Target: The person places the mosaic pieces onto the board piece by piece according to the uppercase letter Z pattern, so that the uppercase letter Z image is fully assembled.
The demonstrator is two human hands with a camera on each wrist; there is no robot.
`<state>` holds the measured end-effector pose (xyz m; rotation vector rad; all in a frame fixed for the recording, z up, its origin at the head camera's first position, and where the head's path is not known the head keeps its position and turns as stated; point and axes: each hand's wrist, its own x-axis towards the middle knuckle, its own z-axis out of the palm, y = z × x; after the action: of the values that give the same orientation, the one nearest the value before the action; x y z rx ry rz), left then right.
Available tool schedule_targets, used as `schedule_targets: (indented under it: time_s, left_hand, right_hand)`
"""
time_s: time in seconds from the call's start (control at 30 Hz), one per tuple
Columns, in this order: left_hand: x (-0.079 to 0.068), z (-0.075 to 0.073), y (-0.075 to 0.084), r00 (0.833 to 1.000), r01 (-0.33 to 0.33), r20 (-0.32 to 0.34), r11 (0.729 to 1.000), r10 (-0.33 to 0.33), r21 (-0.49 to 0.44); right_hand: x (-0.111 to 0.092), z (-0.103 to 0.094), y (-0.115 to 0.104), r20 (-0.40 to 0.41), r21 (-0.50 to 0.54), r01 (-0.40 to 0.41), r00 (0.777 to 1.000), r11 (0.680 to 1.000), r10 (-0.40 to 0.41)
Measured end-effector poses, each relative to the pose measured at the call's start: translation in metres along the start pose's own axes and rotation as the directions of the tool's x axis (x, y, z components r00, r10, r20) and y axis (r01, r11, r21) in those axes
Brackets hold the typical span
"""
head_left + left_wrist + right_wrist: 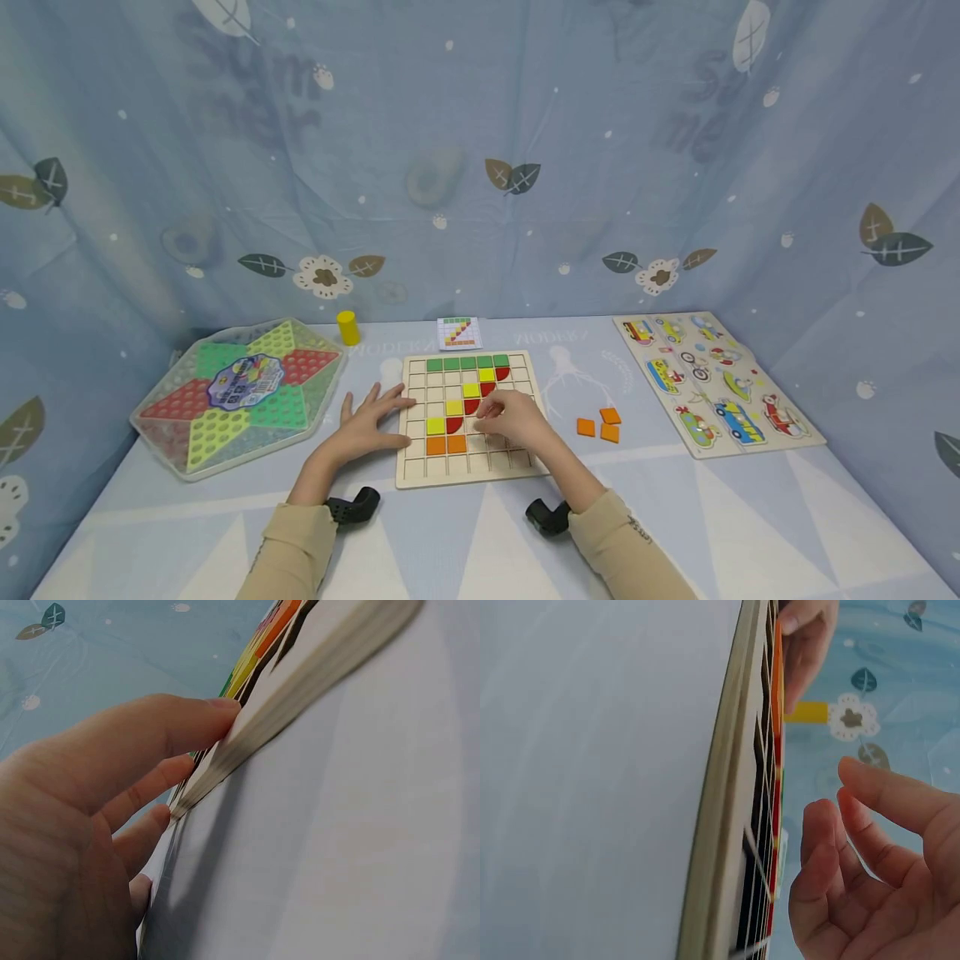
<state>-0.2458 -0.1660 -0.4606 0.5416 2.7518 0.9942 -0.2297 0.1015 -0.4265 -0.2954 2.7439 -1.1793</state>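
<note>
A wooden grid board (420,473) lies on the table between both hands. Green squares (451,364) line its top row. Several yellow squares (454,407) and red quarter-round pieces (472,406) step diagonally down to the left, above two orange squares (446,445). My left hand (366,427), fingers spread, touches the board's left edge; the left wrist view shows its thumb (191,724) against the rim. Over the middle of the board is my right hand (516,419), fingers loosely bent. In the right wrist view, no piece shows between its thumb and fingers (819,862).
Three loose orange squares (610,433) lie right of the board. A small pattern card (459,333) sits behind it, with a yellow cylinder (348,328) to the left. A hexagonal star-patterned game box (247,398) is far left; a vehicle picture puzzle (716,383) lies right.
</note>
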Motion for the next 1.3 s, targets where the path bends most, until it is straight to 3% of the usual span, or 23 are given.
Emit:
schedule_targets:
  time_s: [0.27,0.87,1.03,1.2,1.3]
  left_hand:
    - [0.0,0.0,0.0,1.0,0.003,0.004,1.0,-0.003,-0.004]
    - [0.0,0.0,0.0,1.0,0.009,0.011,1.0,-0.009,-0.008]
    - [0.0,0.0,0.0,1.0,0.003,0.009,1.0,-0.003,-0.011]
    - [-0.001,-0.001,0.0,1.0,0.001,0.008,1.0,0.0,-0.015]
    - [-0.001,-0.001,-0.001,1.0,-0.001,0.005,1.0,0.001,-0.014]
  right_hand:
    - [-0.01,-0.025,0.021,-0.05,0.118,-0.098,0.993,0.988,0.105]
    - [-0.041,-0.082,0.075,-0.143,0.149,-0.221,0.96,0.964,0.243]
    - [-0.048,-0.09,0.084,-0.166,0.059,-0.238,0.955,0.97,0.244]
    - [-0.05,-0.092,0.088,-0.136,-0.147,-0.242,0.965,0.959,0.223]
    - [-0.049,-0.091,0.09,-0.13,-0.221,-0.233,0.969,0.947,0.208]
